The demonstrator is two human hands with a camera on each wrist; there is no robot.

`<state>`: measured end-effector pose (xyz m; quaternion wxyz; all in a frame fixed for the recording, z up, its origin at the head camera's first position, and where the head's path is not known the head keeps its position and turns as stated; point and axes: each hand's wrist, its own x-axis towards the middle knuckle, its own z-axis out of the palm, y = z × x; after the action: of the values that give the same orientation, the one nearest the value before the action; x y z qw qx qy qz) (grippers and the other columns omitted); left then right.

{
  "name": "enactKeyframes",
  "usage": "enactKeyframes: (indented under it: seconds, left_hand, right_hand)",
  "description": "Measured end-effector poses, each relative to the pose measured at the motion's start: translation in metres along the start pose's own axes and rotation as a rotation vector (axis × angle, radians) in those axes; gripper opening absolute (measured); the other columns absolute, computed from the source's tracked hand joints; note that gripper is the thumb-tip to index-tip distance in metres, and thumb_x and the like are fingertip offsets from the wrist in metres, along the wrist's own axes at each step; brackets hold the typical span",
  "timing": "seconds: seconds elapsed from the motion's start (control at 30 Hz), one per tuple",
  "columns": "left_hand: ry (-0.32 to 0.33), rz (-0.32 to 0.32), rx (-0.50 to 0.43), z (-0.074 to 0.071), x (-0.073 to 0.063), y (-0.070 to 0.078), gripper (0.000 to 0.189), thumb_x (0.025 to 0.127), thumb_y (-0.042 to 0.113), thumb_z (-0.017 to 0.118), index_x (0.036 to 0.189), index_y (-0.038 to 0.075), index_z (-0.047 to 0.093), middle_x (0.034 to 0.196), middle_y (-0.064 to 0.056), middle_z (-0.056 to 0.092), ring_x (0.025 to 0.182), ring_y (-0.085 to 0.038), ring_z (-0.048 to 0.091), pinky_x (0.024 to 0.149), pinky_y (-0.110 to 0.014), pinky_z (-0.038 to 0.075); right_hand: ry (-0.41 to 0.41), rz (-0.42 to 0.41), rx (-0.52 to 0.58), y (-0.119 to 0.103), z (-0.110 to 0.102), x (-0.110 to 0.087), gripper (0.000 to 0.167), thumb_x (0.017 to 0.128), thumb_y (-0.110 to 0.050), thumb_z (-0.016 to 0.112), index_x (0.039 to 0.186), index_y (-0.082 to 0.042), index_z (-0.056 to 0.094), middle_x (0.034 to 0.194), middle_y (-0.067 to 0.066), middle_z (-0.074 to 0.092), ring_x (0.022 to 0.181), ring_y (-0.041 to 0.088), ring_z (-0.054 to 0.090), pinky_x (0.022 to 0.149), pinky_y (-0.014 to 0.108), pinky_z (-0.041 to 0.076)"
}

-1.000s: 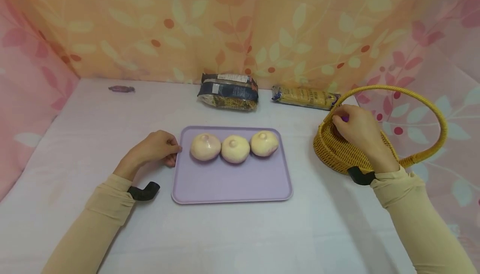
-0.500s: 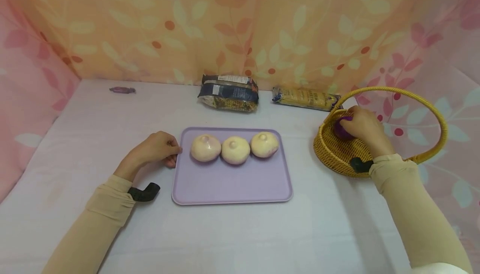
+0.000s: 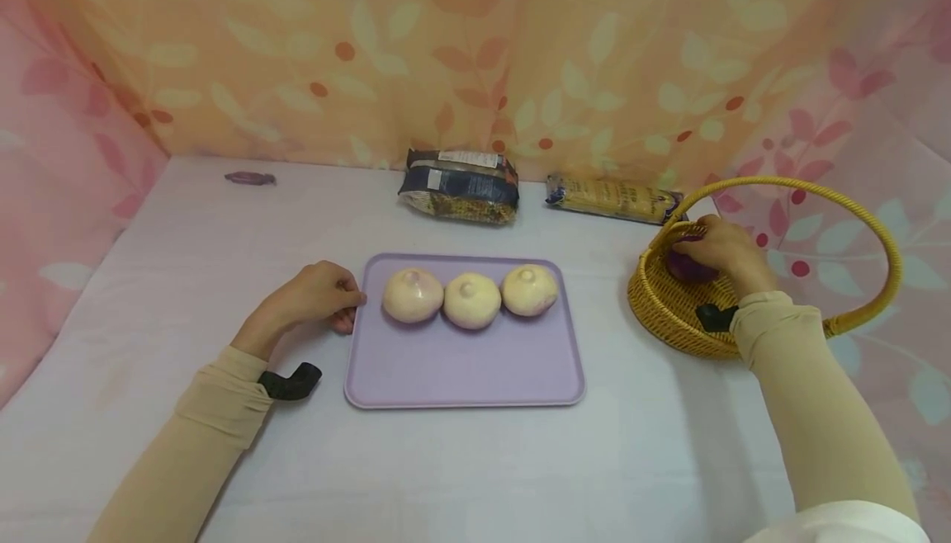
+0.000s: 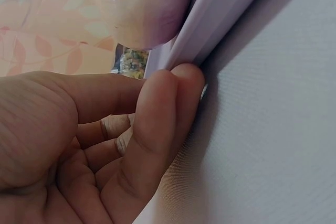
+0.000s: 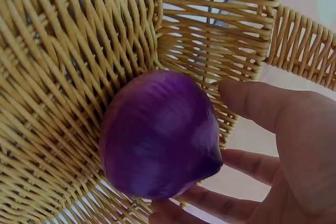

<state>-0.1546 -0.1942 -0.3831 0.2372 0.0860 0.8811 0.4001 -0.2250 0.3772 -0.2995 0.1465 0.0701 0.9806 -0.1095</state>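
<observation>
My left hand [image 3: 315,295] pinches the left rim of a lilac tray [image 3: 468,374] between thumb and finger; the left wrist view shows this close up. Three pale, round, onion-like vegetables with purple tinges stand in a row on the tray: left [image 3: 412,296], middle [image 3: 471,302] and right [image 3: 530,291]. Inside a wicker basket [image 3: 661,330] lies a purple onion [image 5: 160,137], against the woven wall. My right hand [image 3: 724,250] reaches over it. In the right wrist view the thumb stands slightly apart from the onion, while some fingertips are partly hidden beside it.
A dark food packet [image 3: 461,188] lies behind the tray, and a long yellow packet [image 3: 612,200] lies to its right. At the back left is a small wrapped sweet [image 3: 250,178]. The basket's tall handle [image 3: 847,205] arches beside my right arm. Patterned cloth surrounds the table.
My right hand has lowered the purple onion from the basket's rim down into the basket, and its thumb now stands apart from it. The left hand has stayed at the tray.
</observation>
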Motion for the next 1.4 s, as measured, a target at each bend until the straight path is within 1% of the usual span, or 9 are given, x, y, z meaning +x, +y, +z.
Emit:
enactKeyframes:
  seconds: [0.13, 0.3, 0.57, 0.7, 0.8, 0.9, 1.0, 1.17, 1.4]
  left_hand:
    - [0.006, 0.0, 0.01, -0.001, 0.0, 0.001, 0.02, 0.096, 0.015, 0.06, 0.086, -0.002, 0.066, 0.064, -0.003, 0.07, 0.057, -0.013, 0.069, 0.062, -0.025, 0.055]
    - [0.002, -0.004, -0.001, -0.001, 0.0, 0.002, 0.02, 0.095, 0.014, 0.06, 0.087, -0.002, 0.065, 0.064, -0.003, 0.07, 0.057, -0.012, 0.069, 0.062, -0.024, 0.055]
    - [-0.002, -0.007, -0.001, 0.001, -0.002, 0.002, 0.02, 0.096, 0.013, 0.059, 0.086, -0.003, 0.066, 0.065, -0.004, 0.07, 0.057, -0.012, 0.069, 0.063, -0.025, 0.055]
    - [0.0, -0.006, 0.001, 0.001, -0.002, 0.002, 0.02, 0.096, 0.013, 0.059, 0.086, -0.003, 0.066, 0.065, -0.004, 0.07, 0.057, -0.013, 0.069, 0.063, -0.025, 0.055]
    - [0.0, -0.004, 0.001, 0.0, -0.002, 0.002, 0.02, 0.096, 0.014, 0.059, 0.086, -0.002, 0.066, 0.066, -0.004, 0.07, 0.057, -0.013, 0.069, 0.063, -0.025, 0.055]
    - [0.002, -0.005, -0.003, 0.0, -0.002, 0.002, 0.02, 0.096, 0.014, 0.059, 0.087, -0.002, 0.066, 0.066, -0.004, 0.07, 0.057, -0.013, 0.069, 0.064, -0.025, 0.055]
    - [0.004, -0.006, 0.0, -0.001, -0.002, 0.003, 0.02, 0.096, 0.014, 0.059, 0.087, -0.002, 0.066, 0.067, -0.004, 0.07, 0.057, -0.012, 0.068, 0.063, -0.025, 0.054]
    - [0.001, -0.01, 0.019, -0.001, -0.002, 0.004, 0.02, 0.096, 0.014, 0.058, 0.086, -0.002, 0.065, 0.064, -0.003, 0.07, 0.057, -0.012, 0.069, 0.064, -0.024, 0.054]
    - [-0.001, -0.014, 0.014, 0.0, -0.001, 0.003, 0.02, 0.096, 0.014, 0.058, 0.086, -0.002, 0.065, 0.065, -0.004, 0.069, 0.057, -0.012, 0.068, 0.063, -0.024, 0.054]
  right_hand:
    - [0.008, 0.004, 0.035, 0.001, 0.003, -0.001, 0.076, 0.092, -0.045, 0.06, 0.136, 0.009, 0.029, 0.122, 0.035, 0.046, 0.107, 0.048, 0.047, 0.095, 0.063, 0.04]
    - [-0.017, 0.014, 0.023, -0.001, 0.004, -0.001, 0.082, 0.09, -0.042, 0.064, 0.139, 0.01, 0.024, 0.125, 0.036, 0.044, 0.109, 0.049, 0.046, 0.099, 0.065, 0.039]
    - [-0.035, -0.014, -0.053, -0.008, -0.003, -0.012, 0.075, 0.092, -0.045, 0.06, 0.134, 0.013, 0.039, 0.117, 0.035, 0.054, 0.1, 0.045, 0.054, 0.087, 0.059, 0.05]
    - [0.042, -0.047, -0.085, -0.014, -0.007, -0.028, 0.074, 0.09, -0.049, 0.061, 0.13, 0.011, 0.045, 0.113, 0.035, 0.057, 0.097, 0.046, 0.055, 0.082, 0.057, 0.052]
    - [0.134, -0.079, -0.073, -0.021, -0.009, -0.044, 0.076, 0.089, -0.05, 0.063, 0.132, 0.01, 0.045, 0.116, 0.036, 0.056, 0.101, 0.049, 0.054, 0.085, 0.061, 0.05]
    - [0.193, -0.101, -0.041, -0.031, -0.011, -0.06, 0.082, 0.088, -0.055, 0.063, 0.137, 0.008, 0.042, 0.123, 0.037, 0.054, 0.107, 0.053, 0.052, 0.09, 0.065, 0.047]
    - [0.213, -0.125, -0.014, -0.044, -0.013, -0.073, 0.084, 0.088, -0.058, 0.062, 0.141, 0.004, 0.039, 0.128, 0.036, 0.052, 0.112, 0.054, 0.052, 0.091, 0.066, 0.046]
    - [0.235, -0.229, 0.025, -0.075, -0.01, -0.094, 0.078, 0.087, -0.049, 0.068, 0.142, 0.0, 0.042, 0.129, 0.032, 0.054, 0.114, 0.052, 0.055, 0.091, 0.064, 0.048]
    - [0.28, -0.356, 0.03, -0.106, 0.009, -0.114, 0.072, 0.084, -0.041, 0.075, 0.14, -0.004, 0.047, 0.128, 0.028, 0.055, 0.115, 0.046, 0.054, 0.093, 0.061, 0.049]
